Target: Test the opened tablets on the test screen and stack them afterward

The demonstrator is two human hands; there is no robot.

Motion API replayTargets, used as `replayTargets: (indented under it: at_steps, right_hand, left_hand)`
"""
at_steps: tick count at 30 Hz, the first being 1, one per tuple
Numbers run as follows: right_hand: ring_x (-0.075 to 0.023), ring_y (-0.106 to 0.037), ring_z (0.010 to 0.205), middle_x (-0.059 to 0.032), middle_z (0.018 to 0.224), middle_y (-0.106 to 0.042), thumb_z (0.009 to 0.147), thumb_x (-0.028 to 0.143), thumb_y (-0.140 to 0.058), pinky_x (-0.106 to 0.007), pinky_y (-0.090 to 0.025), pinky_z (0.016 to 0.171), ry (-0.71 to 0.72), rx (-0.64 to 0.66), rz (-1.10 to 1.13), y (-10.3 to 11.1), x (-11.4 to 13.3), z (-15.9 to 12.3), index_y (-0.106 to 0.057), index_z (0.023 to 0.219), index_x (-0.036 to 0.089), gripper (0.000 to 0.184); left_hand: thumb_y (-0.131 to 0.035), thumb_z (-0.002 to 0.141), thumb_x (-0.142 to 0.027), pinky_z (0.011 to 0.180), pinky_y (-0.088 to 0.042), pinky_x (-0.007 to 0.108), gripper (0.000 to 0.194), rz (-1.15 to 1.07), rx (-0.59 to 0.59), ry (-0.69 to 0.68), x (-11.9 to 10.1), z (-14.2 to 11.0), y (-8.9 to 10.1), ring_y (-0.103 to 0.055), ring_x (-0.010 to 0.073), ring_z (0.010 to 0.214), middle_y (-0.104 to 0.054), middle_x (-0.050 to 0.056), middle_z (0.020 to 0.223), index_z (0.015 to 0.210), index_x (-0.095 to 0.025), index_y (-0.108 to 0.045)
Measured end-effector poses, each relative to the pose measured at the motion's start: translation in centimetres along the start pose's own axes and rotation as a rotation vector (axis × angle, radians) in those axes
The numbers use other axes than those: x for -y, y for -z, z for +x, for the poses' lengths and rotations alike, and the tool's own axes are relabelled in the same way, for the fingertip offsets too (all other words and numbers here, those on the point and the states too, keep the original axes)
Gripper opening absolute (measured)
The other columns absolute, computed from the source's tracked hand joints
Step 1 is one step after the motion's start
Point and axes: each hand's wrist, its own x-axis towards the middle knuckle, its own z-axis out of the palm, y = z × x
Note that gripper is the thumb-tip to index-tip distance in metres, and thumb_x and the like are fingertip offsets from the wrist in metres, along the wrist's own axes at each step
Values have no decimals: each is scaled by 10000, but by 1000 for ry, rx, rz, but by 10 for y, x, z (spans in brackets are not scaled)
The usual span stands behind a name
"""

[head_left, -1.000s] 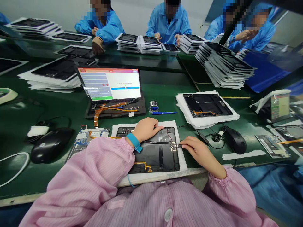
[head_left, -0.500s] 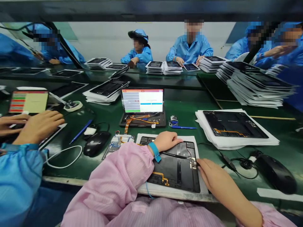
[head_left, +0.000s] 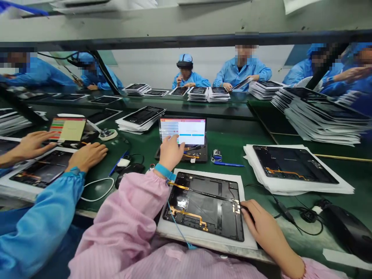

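My left hand (head_left: 171, 153), with a blue wrist strap (head_left: 164, 171) on it, reaches forward and its fingertips touch the lit test screen (head_left: 182, 131). A black tablet (head_left: 203, 205) lies face down on a white sheet, with a gold flex cable (head_left: 188, 214) across its back. My right hand (head_left: 261, 224) rests at the tablet's right edge, pinching a black cable plug (head_left: 243, 208) beside a small circuit board (head_left: 236, 206). The fingers hide most of the plug.
A co-worker's hands in blue sleeves, one (head_left: 87, 156), work at the left. A paper-interleaved tablet stack (head_left: 296, 170) lies right, beyond a tape roll (head_left: 216, 155) and blue pen (head_left: 228, 164). A black mouse (head_left: 345, 228) sits far right; more stacks stand behind.
My left hand has lifted off the tablet and moved forward to the screen. The view has swung and risen, bringing a co-worker's arms in at the left. My right hand stays at the board.
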Motion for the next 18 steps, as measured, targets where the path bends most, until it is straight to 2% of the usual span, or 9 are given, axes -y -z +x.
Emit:
replayTargets:
  at_steps: [2, 4, 8, 14, 18]
  right_hand:
    - [-199, -570, 836, -70, 961, -545, 944, 283, -329, -344, -467, 739, -7, -3, 21, -1, -2, 0, -470, 1056, 202, 197]
    - [-195, -571, 836, -66, 962, -547, 943, 298, -335, -333, -464, 732, -19, -6, 38, -1, -3, -1, -474, 1054, 209, 199]
    - [-191, -568, 841, -57, 954, -550, 940, 315, -345, -320, -456, 727, -35, -6, 67, -2, -5, -2, -474, 1058, 221, 199]
    - [-185, -566, 842, -49, 953, -552, 936, 314, -352, -313, -452, 736, -41, 0, 100, 0, -3, 0, -478, 1047, 228, 189]
    - [-181, -569, 819, -50, 938, -555, 936, 318, -351, -305, -453, 712, -49, -9, 108, 1, -1, 0, -483, 1033, 226, 188]
  left_hand:
    - [-493, 818, -296, 1040, -256, 501, 500, 123, 40, -86, 5, 2, -20, -242, 353, 1319, -437, 187, 1336, 1256, -63, -437]
    - [-457, 826, -273, 1085, -178, 506, 525, 205, 81, -183, 3, 2, -43, -117, 335, 1368, -310, 167, 1434, 1294, -46, -390]
    - [-387, 845, -272, 1119, -140, 474, 509, 286, 153, -238, -7, 2, -75, -40, 298, 1388, -260, 129, 1467, 1301, -47, -387]
    - [-396, 830, -279, 1112, -165, 479, 492, 280, 51, -109, -11, 4, -87, -38, 301, 1388, -215, 153, 1478, 1264, -48, -406]
    - [-388, 836, -262, 1100, -213, 451, 478, 243, 63, -159, -11, 3, -88, -88, 271, 1387, -267, 131, 1463, 1276, -77, -397]
